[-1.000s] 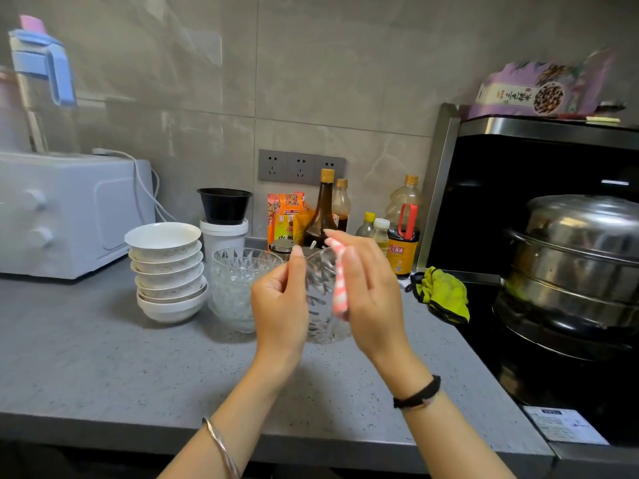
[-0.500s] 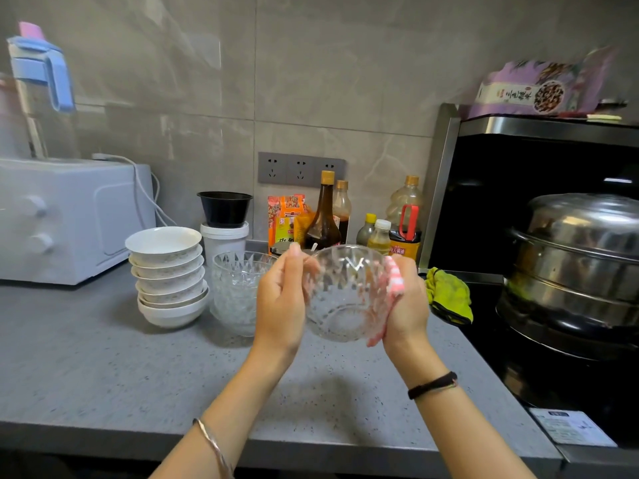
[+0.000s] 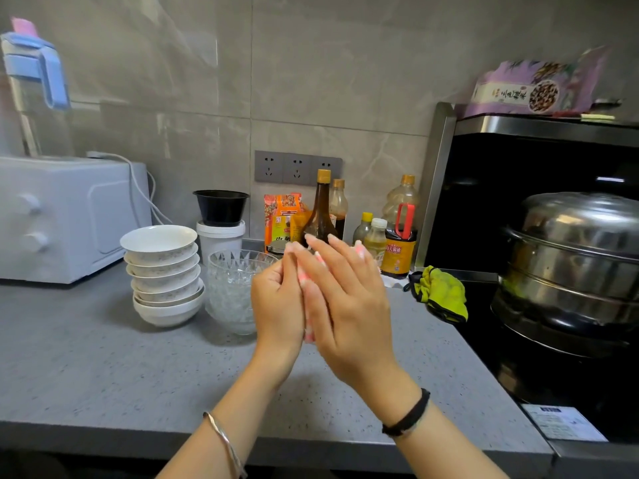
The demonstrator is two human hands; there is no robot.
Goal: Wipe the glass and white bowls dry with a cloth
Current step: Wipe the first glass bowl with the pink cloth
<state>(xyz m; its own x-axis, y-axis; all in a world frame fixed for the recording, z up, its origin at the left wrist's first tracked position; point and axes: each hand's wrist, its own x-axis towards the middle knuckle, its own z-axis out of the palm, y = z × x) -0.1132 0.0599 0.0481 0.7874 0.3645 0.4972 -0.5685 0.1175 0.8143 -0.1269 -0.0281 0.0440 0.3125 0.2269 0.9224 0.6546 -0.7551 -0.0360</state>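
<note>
Both hands have swung together since half a second ago; the held glass bowl that faced the camera then is now hidden behind them and can't be made out. Left wrist has a silver bangle (image 3: 221, 437), right wrist a black band (image 3: 408, 413).

Right hand (image 3: 349, 305) has its back to the camera, grip released, fingers straight and flat against the pink-white cloth (image 3: 307, 333). Only blurred slivers of the cloth show between the palms. Left hand (image 3: 276, 305) has curled fingers and the thumb up. Its grip is blocked by the right hand, so I can't tell what it holds.

Both hands are over the grey table (image 3: 86, 357). Just left of them on the table is the stack of glass bowls (image 3: 231, 288), partly covered by the left hand. Beside that is the stack of white bowls (image 3: 162, 271).

To the right is a yellow-green rag (image 3: 442, 295) at the table edge, then a steel steamer pot (image 3: 570, 257) cut off by the frame. Behind the hands are sauce bottles (image 3: 397, 243), partly blocked by the fingertips, and a black bowl (image 3: 221, 207) on a white tub. Far left is a white oven (image 3: 69, 216).
</note>
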